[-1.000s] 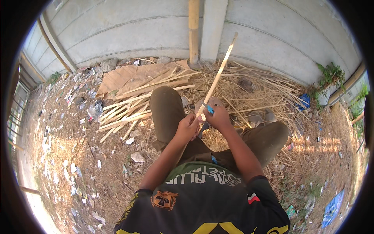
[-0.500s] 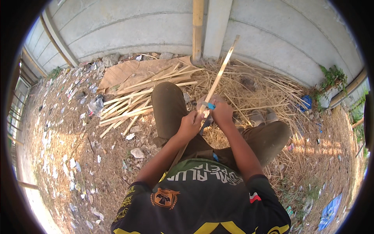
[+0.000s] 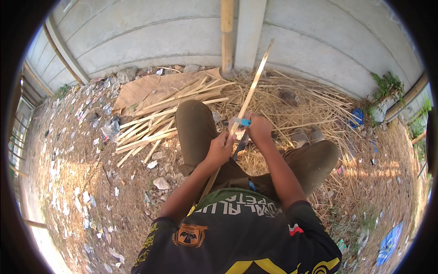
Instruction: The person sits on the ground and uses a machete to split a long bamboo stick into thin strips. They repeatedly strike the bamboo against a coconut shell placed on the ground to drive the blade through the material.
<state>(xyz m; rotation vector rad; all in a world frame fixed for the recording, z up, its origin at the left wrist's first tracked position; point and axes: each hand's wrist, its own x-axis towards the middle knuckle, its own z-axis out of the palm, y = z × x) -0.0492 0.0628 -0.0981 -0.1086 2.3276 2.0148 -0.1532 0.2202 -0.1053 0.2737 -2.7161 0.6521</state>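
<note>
A long, pale bamboo strip [image 3: 253, 86] runs slantwise from my lap, between my knees, up toward the wall. My left hand [image 3: 220, 148] is closed round its lower part. Just beyond that grip, a short blade with a bright blue part, apparently a knife [image 3: 245, 122], lies across the strip and touches it. My right hand [image 3: 259, 129] is closed at the blue end, close beside the strip. Below the hands a dark, flat blade-like piece [image 3: 241, 145] shows; how it is fixed is hidden.
Split bamboo strips [image 3: 148, 132] lie piled beyond my left knee, by a brown sheet [image 3: 150, 89]. Shavings and thin strips [image 3: 292, 107] cover the ground ahead. A concrete wall [image 3: 159, 41] with a bamboo pole [image 3: 226, 36] stands behind. Litter and stones [image 3: 161, 183] lie at left.
Both hands keep their holds, and the knife stays across the strip at nearly the same place. The whole view has shifted slightly.
</note>
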